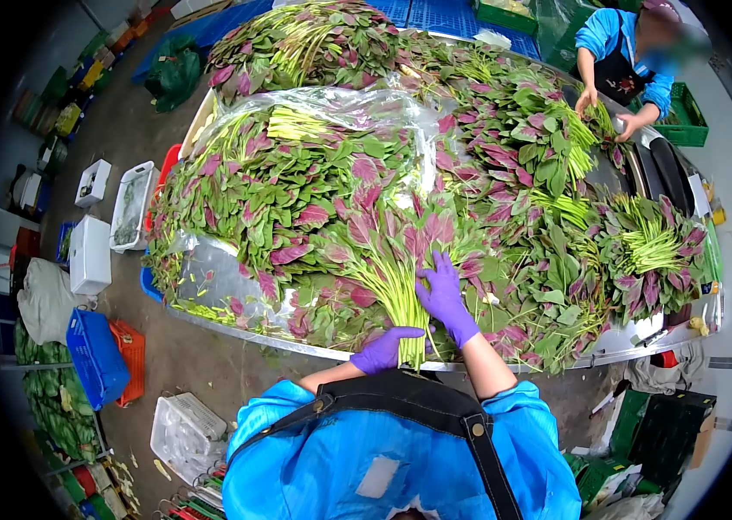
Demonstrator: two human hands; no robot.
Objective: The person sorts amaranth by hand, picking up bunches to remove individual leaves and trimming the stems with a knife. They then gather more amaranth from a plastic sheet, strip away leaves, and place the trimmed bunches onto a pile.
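Note:
A bunch of red-and-green amaranth point(396, 290) stands upright at the table's near edge, stems down and leaves fanned away from me. My left hand point(388, 348), in a purple glove, is wrapped round the lower stems with the thumb across them. Against the right side of the bunch lies my right hand point(447, 299), also gloved in purple, its fingers stretched up along the stems and leaves. Loose amaranth leaves point(331, 308) spread about both hands. A large heap of amaranth point(253, 191) lies to the left, partly under clear plastic film point(331, 104).
Across the metal table point(210, 269), a co-worker point(621, 61) handles greens with bare hands. Bundled amaranth point(647, 243) lies at the right. Blue crate point(96, 357), orange crate point(129, 360) and white basket point(184, 433) stand on the floor at left. A green crate point(685, 117) is behind the co-worker.

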